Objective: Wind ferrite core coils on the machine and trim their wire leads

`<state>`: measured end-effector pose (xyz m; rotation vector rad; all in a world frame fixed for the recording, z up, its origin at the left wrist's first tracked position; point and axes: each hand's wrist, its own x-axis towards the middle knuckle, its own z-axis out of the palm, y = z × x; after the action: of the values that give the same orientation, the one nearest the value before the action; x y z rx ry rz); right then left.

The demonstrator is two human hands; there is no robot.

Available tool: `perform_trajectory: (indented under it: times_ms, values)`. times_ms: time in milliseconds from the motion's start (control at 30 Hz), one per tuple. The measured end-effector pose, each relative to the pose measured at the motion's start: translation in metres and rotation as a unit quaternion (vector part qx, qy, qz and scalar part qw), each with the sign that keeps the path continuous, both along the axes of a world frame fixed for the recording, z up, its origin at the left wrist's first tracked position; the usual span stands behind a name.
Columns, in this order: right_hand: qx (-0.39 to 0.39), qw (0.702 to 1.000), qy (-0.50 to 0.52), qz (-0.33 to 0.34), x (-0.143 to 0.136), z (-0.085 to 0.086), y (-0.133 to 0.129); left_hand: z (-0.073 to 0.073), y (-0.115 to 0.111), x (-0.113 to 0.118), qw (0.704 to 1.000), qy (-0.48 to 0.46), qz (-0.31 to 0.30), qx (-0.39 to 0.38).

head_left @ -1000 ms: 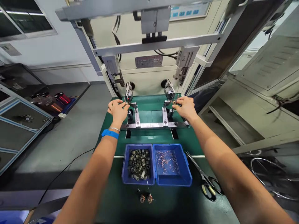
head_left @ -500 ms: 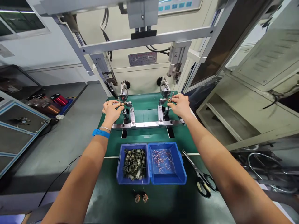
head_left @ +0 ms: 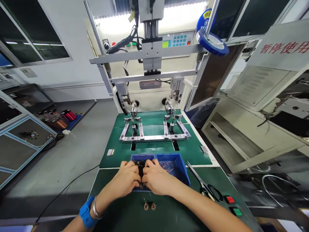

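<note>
Both of my hands are down in the left blue bin [head_left: 143, 157], which holds many small dark slotted metal cores [head_left: 142, 165]. My left hand [head_left: 126, 179] comes in from the left with its fingers curled among the cores. Facing it, my right hand [head_left: 156, 177] has its fingers bent down at the bin's right side. The fingertips of both hands are hidden, so what they grip does not show. Just in front of the bin, two small copper-wound cores [head_left: 146, 206] lie side by side on the green table [head_left: 178, 212].
A second blue bin [head_left: 183, 177] with copper wire scraps [head_left: 167, 167] adjoins on the right. Scissors [head_left: 204, 185] lie beside it, near a red button [head_left: 230, 199] and a green button [head_left: 238, 212]. Behind stands a metal fixture [head_left: 154, 138] below two spindle heads [head_left: 169, 107].
Both hands have left the fixture at the machine and come back toward me into the left bin. The view has tilted up, showing more of the machine.
</note>
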<state>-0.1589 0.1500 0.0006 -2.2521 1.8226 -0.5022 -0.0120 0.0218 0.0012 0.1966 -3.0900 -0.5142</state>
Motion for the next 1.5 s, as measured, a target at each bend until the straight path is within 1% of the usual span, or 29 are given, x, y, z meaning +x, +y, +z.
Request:
perform_trajectory:
  times_ms: [100, 200, 267, 367, 433, 500, 567, 633, 733, 767, 833, 867, 967, 1167, 1267, 1333, 1400, 1500]
  values:
    - [-0.012, 1.0, -0.024, -0.01, -0.005, 0.004, -0.002, -0.005, 0.003, -0.003, 1.0, 0.005, -0.011, -0.007]
    - [-0.059, 0.992, -0.087, -0.065, -0.017, 0.012, 0.005, -0.006, 0.002, -0.004, 0.999, 0.013, -0.026, -0.018]
    - [-0.099, 0.98, -0.136, -0.11, -0.024, 0.016, 0.012, -0.008, 0.003, -0.004, 0.999, 0.02, -0.035, -0.036]
    - [-0.153, 0.954, -0.201, -0.161, -0.032, 0.014, 0.019, -0.01, 0.006, -0.002, 0.998, 0.027, -0.037, -0.05]
    - [-0.183, 0.936, -0.237, -0.186, -0.035, 0.009, 0.02, -0.009, 0.007, -0.002, 0.999, 0.046, -0.024, 0.001]
    - [-0.21, 0.918, -0.267, -0.205, -0.038, 0.005, 0.021, -0.004, 0.002, -0.004, 0.994, 0.082, 0.009, 0.071]
    - [-0.231, 0.904, -0.288, -0.216, -0.04, 0.002, 0.021, 0.007, -0.013, -0.013, 0.985, 0.122, 0.058, 0.111]
    - [-0.243, 0.896, -0.301, -0.216, -0.041, 0.001, 0.022, 0.021, -0.041, -0.031, 0.972, 0.168, 0.121, 0.109]
    - [-0.252, 0.892, -0.31, -0.211, -0.042, 0.001, 0.026, 0.048, -0.093, -0.073, 0.931, 0.259, 0.242, 0.085]
    - [-0.254, 0.891, -0.311, -0.211, -0.042, 0.001, 0.027, 0.056, -0.109, -0.088, 0.917, 0.281, 0.274, 0.077]
    - [-0.258, 0.889, -0.312, -0.213, -0.043, 0.0, 0.03, 0.069, -0.133, -0.114, 0.897, 0.306, 0.313, 0.065]
    - [-0.26, 0.889, -0.311, -0.215, -0.044, 0.0, 0.032, 0.074, -0.141, -0.124, 0.892, 0.308, 0.325, 0.06]
    - [-0.266, 0.884, -0.311, -0.224, -0.049, -0.001, 0.034, 0.081, -0.152, -0.142, 0.896, 0.285, 0.338, 0.046]
    - [-0.263, 0.877, -0.314, -0.252, -0.054, 0.003, 0.035, 0.082, -0.165, -0.146, 0.917, 0.213, 0.338, 0.019]
    - [-0.26, 0.877, -0.306, -0.265, -0.055, 0.004, 0.037, 0.076, -0.171, -0.148, 0.928, 0.17, 0.331, 0.021]
    - [-0.258, 0.876, -0.296, -0.281, -0.061, 0.006, 0.038, 0.07, -0.172, -0.149, 0.932, 0.149, 0.328, 0.021]
    - [-0.253, 0.876, -0.278, -0.303, -0.074, 0.012, 0.036, 0.064, -0.172, -0.149, 0.935, 0.137, 0.325, 0.019]
    - [-0.241, 0.875, -0.234, -0.348, -0.11, 0.03, 0.022, 0.055, -0.17, -0.147, 0.937, 0.137, 0.322, 0.011]
